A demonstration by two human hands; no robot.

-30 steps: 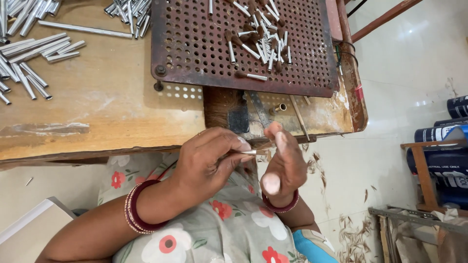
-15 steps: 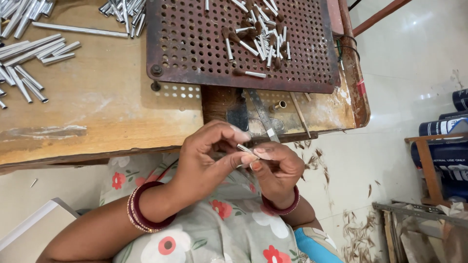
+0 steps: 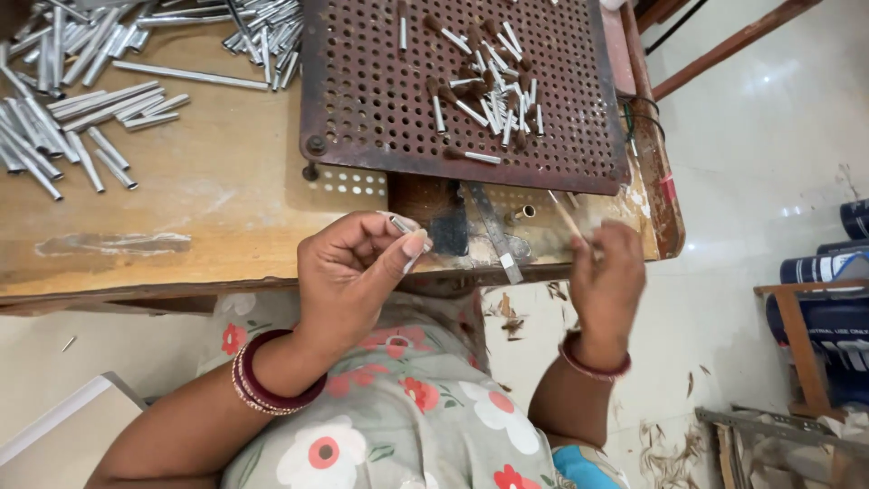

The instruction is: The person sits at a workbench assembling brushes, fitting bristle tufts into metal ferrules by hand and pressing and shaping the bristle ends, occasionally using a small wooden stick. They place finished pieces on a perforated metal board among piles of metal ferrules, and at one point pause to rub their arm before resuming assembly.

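We see our left hand (image 3: 358,272) curled at the near edge of the wooden surface (image 3: 208,208), just in front of the perforated metal plate (image 3: 380,100). Its thumb and forefinger are closed on a short silver tube (image 3: 401,225), the other fingers folded in. Our right hand (image 3: 606,281) is near the plate's near right corner, blurred, fingers pinched around a thin pale stick (image 3: 568,217) that slants up toward the plate. The 2 hands are well apart. On the plate lies a loose cluster of small tubes with brown tips (image 3: 484,86). Left of the plate, heaps of longer plain metal tubes (image 3: 72,127) are spread over the surface. Between the hands, just in front of the plate, a flat metal strip (image 3: 493,231) lies on the surface edge.
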